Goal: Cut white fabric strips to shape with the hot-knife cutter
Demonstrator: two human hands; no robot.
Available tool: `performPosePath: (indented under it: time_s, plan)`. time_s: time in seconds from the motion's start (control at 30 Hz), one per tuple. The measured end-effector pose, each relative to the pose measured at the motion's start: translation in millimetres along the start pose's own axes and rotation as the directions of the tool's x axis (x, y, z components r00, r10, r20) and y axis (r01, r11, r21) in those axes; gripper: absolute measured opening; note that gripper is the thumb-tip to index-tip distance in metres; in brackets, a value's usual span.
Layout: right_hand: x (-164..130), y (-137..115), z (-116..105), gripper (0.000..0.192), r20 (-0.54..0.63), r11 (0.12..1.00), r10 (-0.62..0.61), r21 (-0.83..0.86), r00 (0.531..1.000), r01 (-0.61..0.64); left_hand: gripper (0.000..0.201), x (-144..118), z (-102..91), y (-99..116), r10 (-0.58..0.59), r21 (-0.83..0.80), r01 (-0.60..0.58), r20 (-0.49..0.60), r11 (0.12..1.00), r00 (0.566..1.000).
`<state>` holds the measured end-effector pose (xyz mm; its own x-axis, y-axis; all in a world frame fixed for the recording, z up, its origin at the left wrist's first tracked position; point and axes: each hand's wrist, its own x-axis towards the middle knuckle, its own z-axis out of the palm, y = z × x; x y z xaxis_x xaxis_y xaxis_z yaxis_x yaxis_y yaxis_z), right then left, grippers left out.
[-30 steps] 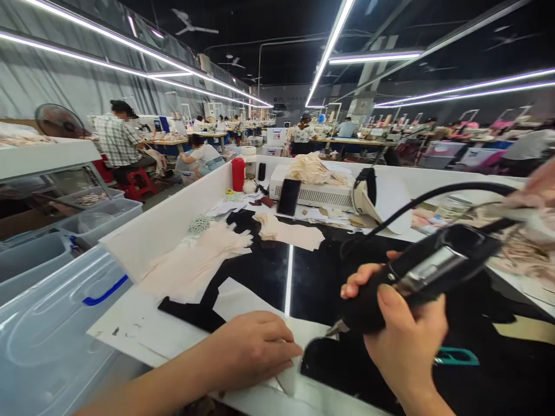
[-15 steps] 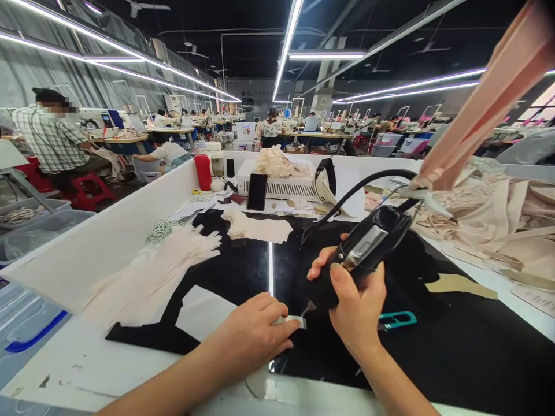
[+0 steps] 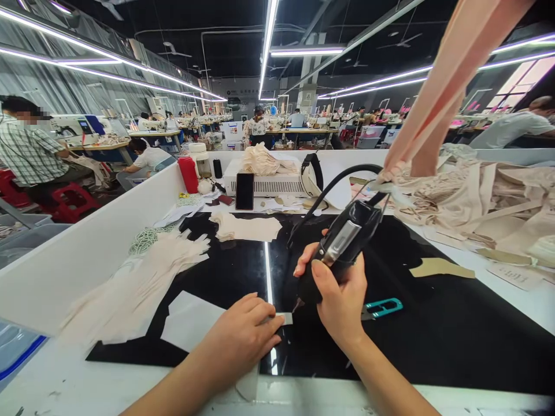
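Note:
My right hand (image 3: 336,297) grips a black corded hand tool (image 3: 342,245) with a silver panel, its pointed tip angled down at a small white strip (image 3: 284,318). My left hand (image 3: 240,335) lies flat on the black table top (image 3: 433,341) and pins that strip with its fingertips. The tool's black cable (image 3: 336,185) arcs up and away to the right. The tip sits right at the strip's right end; whether it touches cannot be told.
Teal thread snips (image 3: 384,308) lie just right of my right hand. Stacks of cream fabric pieces (image 3: 143,280) lie at left, a heap of beige fabric (image 3: 481,196) at right. A phone (image 3: 245,190), red bottle (image 3: 188,174) and white box (image 3: 269,185) stand at the back. Other people work at far tables.
The view has swung to the left and down, so the table sits more centred. My hands hold the same grip, with the tool tip closer to the strip's end.

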<state>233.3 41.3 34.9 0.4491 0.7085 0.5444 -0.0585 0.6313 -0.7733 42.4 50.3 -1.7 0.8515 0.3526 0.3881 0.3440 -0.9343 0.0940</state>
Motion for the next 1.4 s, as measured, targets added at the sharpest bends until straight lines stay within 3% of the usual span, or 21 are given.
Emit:
performPosePath:
  time_s: [1.07,1.4]
  plan:
    - [-4,-2,1,0.020,0.015,1.000,0.014,0.002,1.000,-0.014,0.019,-1,1.9,0,0.001,-0.018,-0.001,-0.011,1.000,1.000]
    - [-11,-6,-2,0.028,0.016,0.997,0.038,0.064,0.999,-0.039,0.020,-1,3.2,-1,0.004,-0.021,-0.004,-0.022,1.000,1.000]
